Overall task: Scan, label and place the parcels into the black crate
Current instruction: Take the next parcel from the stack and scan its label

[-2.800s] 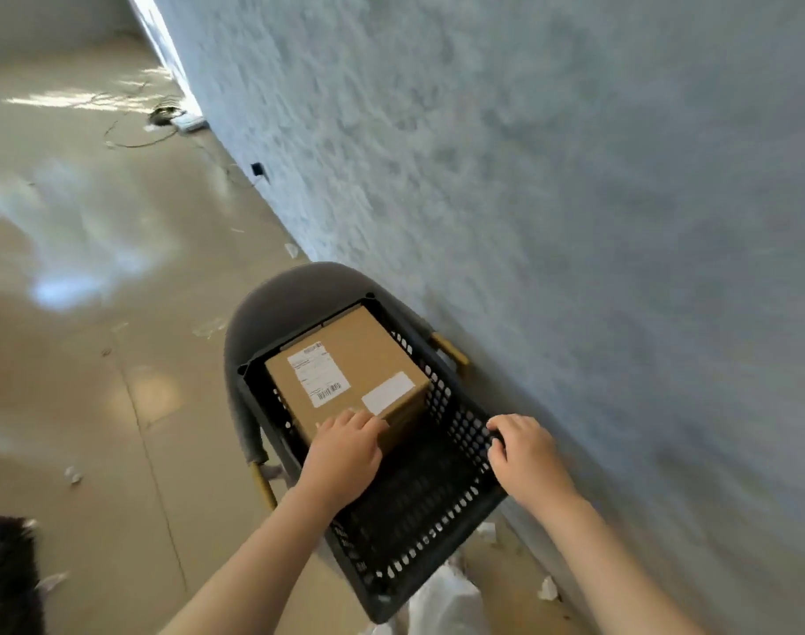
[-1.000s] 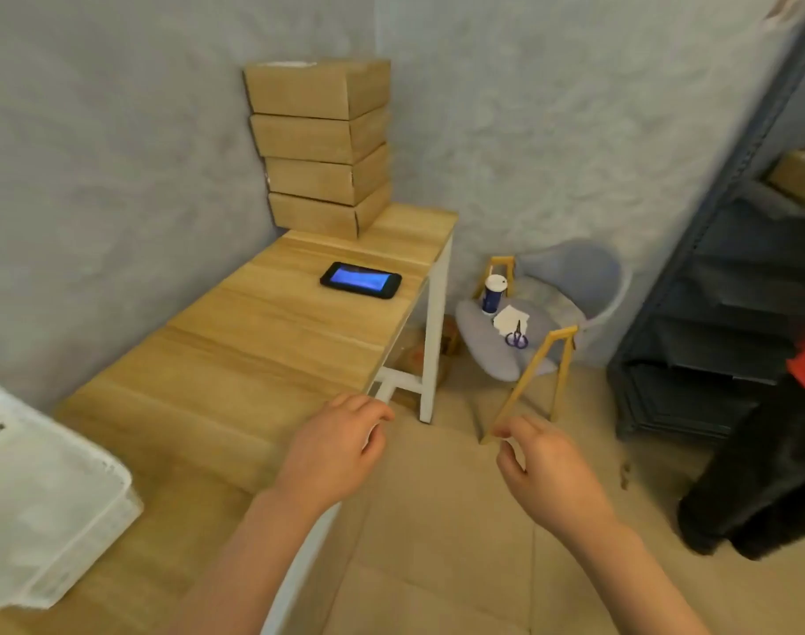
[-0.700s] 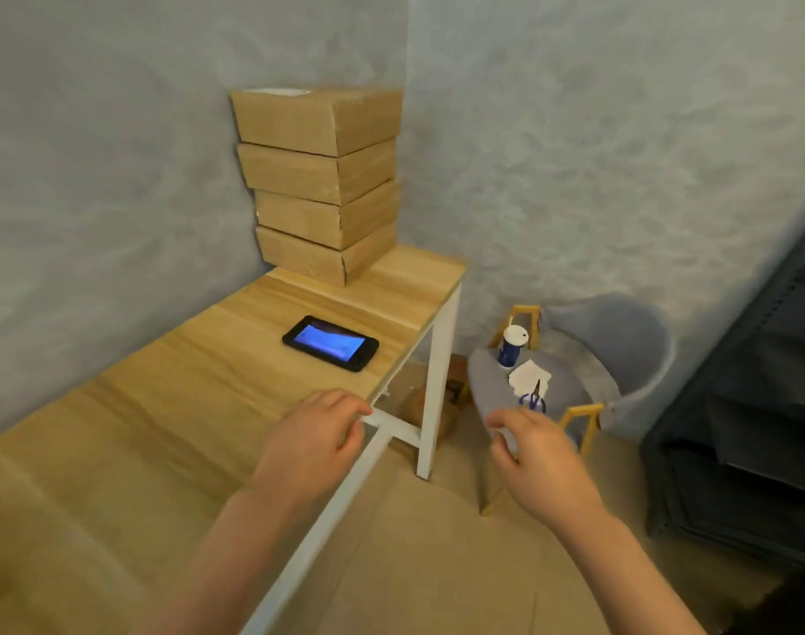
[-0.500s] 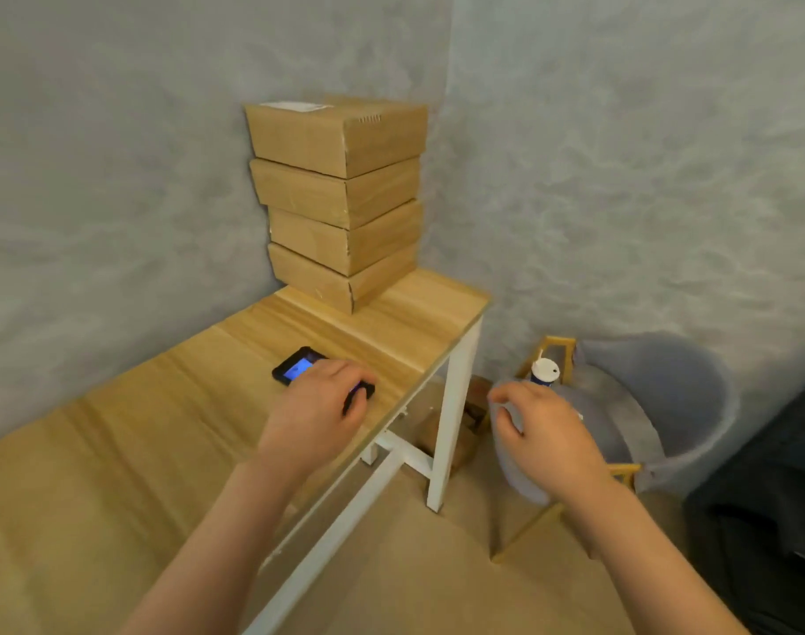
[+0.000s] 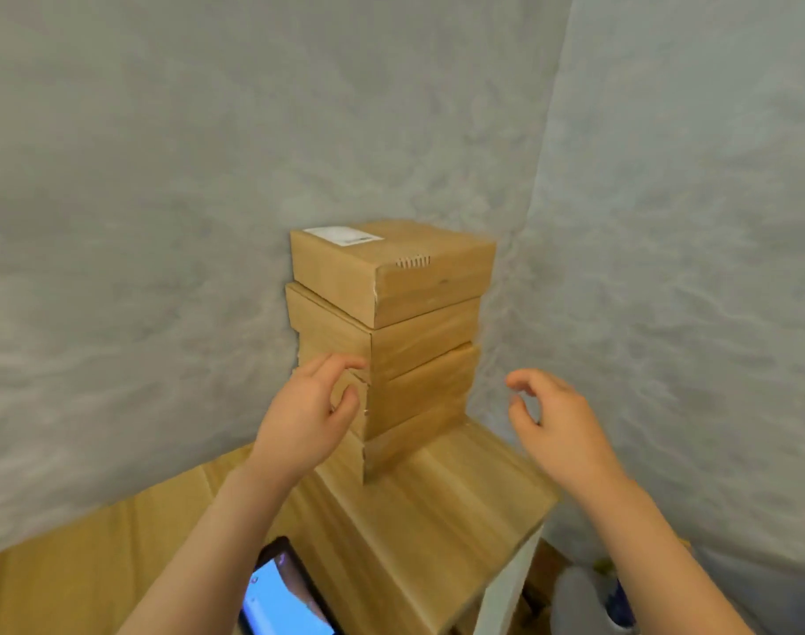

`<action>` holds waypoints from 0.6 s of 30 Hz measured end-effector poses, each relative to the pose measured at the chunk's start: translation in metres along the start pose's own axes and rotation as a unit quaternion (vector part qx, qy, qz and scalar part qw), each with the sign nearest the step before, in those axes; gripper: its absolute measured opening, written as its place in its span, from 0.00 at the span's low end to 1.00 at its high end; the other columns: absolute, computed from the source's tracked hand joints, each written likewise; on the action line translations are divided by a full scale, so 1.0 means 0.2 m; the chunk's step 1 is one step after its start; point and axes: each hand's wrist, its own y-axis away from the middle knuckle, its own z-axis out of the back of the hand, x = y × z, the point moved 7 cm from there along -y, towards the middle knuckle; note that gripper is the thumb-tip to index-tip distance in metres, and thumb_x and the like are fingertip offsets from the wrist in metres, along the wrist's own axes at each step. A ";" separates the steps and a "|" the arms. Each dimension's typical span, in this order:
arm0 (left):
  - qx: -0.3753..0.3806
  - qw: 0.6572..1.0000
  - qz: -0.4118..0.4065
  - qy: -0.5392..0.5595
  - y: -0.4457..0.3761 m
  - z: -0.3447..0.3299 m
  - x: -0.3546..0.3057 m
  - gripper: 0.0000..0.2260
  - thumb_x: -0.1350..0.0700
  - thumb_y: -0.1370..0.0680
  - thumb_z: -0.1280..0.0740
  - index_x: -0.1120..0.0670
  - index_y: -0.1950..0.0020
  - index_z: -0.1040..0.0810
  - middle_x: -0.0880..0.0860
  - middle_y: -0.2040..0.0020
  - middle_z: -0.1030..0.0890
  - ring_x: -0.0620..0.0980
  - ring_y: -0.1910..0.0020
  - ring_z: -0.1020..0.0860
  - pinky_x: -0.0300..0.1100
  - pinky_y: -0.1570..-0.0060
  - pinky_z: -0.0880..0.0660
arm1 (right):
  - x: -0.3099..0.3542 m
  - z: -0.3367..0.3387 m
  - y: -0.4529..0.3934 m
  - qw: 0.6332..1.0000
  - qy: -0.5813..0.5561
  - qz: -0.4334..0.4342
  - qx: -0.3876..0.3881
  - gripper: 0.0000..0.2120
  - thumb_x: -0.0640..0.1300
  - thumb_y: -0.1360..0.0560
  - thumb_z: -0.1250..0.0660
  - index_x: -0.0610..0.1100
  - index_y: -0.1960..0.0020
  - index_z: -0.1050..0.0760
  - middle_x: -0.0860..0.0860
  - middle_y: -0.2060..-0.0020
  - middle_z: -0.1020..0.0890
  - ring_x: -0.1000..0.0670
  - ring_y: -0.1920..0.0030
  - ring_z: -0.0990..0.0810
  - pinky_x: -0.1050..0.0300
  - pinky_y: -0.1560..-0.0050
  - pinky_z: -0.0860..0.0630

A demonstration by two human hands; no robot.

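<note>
Reaching toward the stack (image 5: 386, 346) of four cardboard parcels in the wall corner at the far end of the table (image 5: 441, 501), both hands are raised and hold nothing. The left hand (image 5: 306, 417) is in front of the stack's left face, fingers loosely curled; whether it touches the cardboard cannot be told. The right hand (image 5: 558, 421) hangs apart to the right, fingers likewise relaxed. The top parcel (image 5: 391, 270) sits slightly skewed on the one below and carries a white label (image 5: 343, 236). It looks a stiff, closed box, probably light for its bulk, with smooth sides that could slip under one hand; best taken by its two opposite side faces and lifted straight up so the lower boxes stay put. A lit phone (image 5: 283, 593) lies nearer on the table. The crate is out of view.
</note>
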 end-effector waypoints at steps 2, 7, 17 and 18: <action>-0.041 0.999 0.005 0.011 -0.14 0.03 0.01 0.15 0.58 0.20 0.36 0.48 0.34 0.26 0.42 0.41 0.27 0.37 0.51 0.26 0.42 0.45 0.27 | -0.01 0.01 -0.21 0.999 -0.020 0.021 -0.025 0.12 0.40 0.23 0.34 0.44 0.39 0.23 0.48 0.43 0.19 0.47 0.40 0.23 0.59 0.43 0.31; -0.100 0.993 0.036 0.050 -0.39 0.04 0.03 0.22 0.59 0.20 0.36 0.48 0.26 0.34 0.41 0.34 0.31 0.40 0.34 0.31 0.45 0.33 0.31 | 0.00 -0.02 -0.67 0.996 -0.055 0.055 -0.040 0.19 0.39 0.23 0.35 0.42 0.33 0.29 0.45 0.37 0.23 0.44 0.36 0.26 0.52 0.35 0.32; -0.182 0.946 0.167 0.211 -0.55 -0.10 0.15 0.24 0.51 0.19 0.40 0.43 0.22 0.38 0.42 0.25 0.33 0.39 0.27 0.34 0.50 0.26 0.36 | -0.18 -0.16 -1.21 0.952 -0.302 -0.042 -0.026 0.26 0.38 0.18 0.45 0.45 0.22 0.44 0.45 0.26 0.33 0.47 0.33 0.29 0.52 0.35 0.32; -0.184 0.943 0.175 0.217 -0.55 -0.11 0.15 0.23 0.53 0.18 0.40 0.44 0.22 0.37 0.42 0.26 0.31 0.38 0.27 0.33 0.50 0.26 0.36 | -0.18 -0.19 -1.24 0.948 -0.315 -0.046 -0.013 0.26 0.38 0.18 0.45 0.45 0.22 0.44 0.46 0.26 0.33 0.47 0.32 0.29 0.49 0.34 0.32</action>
